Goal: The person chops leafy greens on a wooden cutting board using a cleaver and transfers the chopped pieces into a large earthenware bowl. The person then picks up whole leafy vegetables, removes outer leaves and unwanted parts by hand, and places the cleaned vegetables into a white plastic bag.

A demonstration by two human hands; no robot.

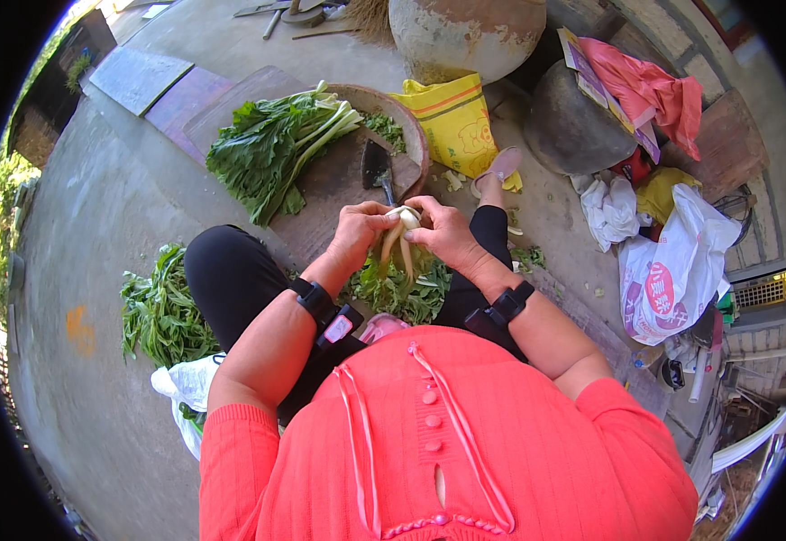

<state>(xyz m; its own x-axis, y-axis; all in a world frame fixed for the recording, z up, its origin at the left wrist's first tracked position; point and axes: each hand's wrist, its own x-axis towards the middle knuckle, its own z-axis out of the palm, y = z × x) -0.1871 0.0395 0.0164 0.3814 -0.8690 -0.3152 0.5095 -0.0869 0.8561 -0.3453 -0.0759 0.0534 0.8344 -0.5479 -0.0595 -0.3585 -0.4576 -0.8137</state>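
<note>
Between my left hand and my right hand is a leafy vegetable with a pale stem base. Fingers and thumbs of both hands pinch it from either side, and its yellowish stalks hang down. Just beyond, a dark-bladed knife or chopper lies on a wooden board; its handle end is partly hidden by my hands. Large green leafy stalks are heaped on that board. Below my hands, a pile of loose greens lies between my legs.
The board rests on a round basin holding chopped greens. A yellow sack and a large jar stand behind. More greens and a white bag lie left. Plastic bags and a dark pot are right.
</note>
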